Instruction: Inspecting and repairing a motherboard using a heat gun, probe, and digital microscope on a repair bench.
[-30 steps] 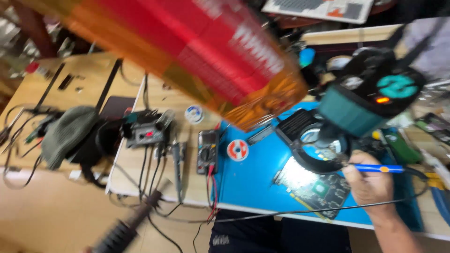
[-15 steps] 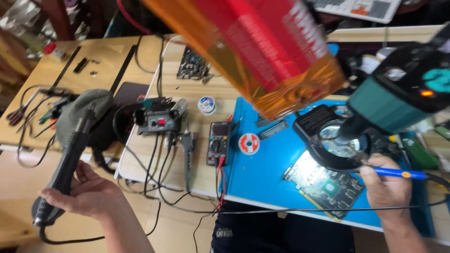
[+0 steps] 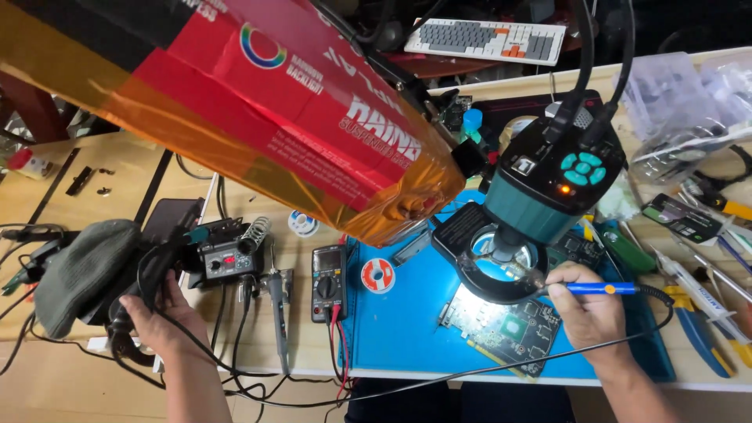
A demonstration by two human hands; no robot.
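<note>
My right hand (image 3: 593, 312) grips a blue-handled soldering iron (image 3: 599, 288), its tip pointing left under the ring light (image 3: 493, 266) of a teal microscope head (image 3: 552, 184). Below the light lies a green circuit board (image 3: 501, 329) on a blue mat (image 3: 407, 321). My left hand (image 3: 160, 317) holds a black hot-air handpiece (image 3: 149, 278) by its cable end, at the table's left side beside a grey-green cloth (image 3: 82, 270).
A soldering station (image 3: 227, 254), a multimeter (image 3: 329, 272) and a solder spool (image 3: 378, 276) sit mid-table. A red-and-orange box (image 3: 258, 102) hangs across the upper view. Pliers and tools (image 3: 705, 305) lie at the right, a keyboard (image 3: 493, 39) behind.
My left hand brought the black handpiece up from low at the left to beside the grey-green cloth. The right hand stayed at the board with the iron.
</note>
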